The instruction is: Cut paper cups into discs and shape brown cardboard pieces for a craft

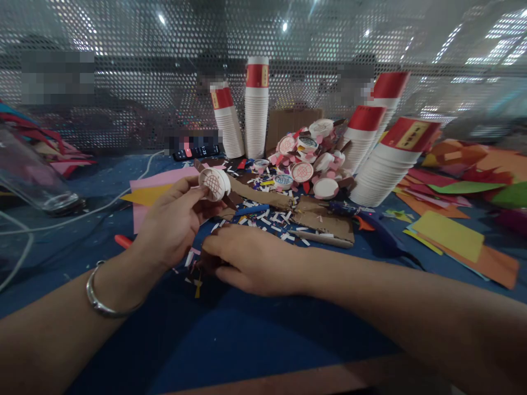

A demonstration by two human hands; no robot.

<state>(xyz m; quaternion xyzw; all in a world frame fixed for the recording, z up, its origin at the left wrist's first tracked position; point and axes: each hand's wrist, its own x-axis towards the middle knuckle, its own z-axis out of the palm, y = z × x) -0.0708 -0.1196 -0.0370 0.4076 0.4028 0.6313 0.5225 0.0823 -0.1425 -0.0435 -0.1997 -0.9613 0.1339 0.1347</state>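
My left hand [171,225] grips a small round white paper-cup piece [214,184] between thumb and fingers. Reddish criss-cross lines mark its face, and dark brown paper strips stick out from its sides. Just below and to the right, my right hand [251,258] is low over the table with its fingers curled down among paper scraps. Its fingertips are hidden, so what they hold, if anything, does not show. White, brown and coloured paper snippets [267,219] lie scattered beyond it, around a blue pen-like stick [252,209].
Stacked paper cups [256,109] stand at the back and right. Similar decorated cup pieces [302,171] are heaped before them. A dark blue glue gun [381,230] with a cord lies right of some cardboard [323,222]. Coloured paper [448,236], a phone [196,152] and a glass [37,175] surround this.
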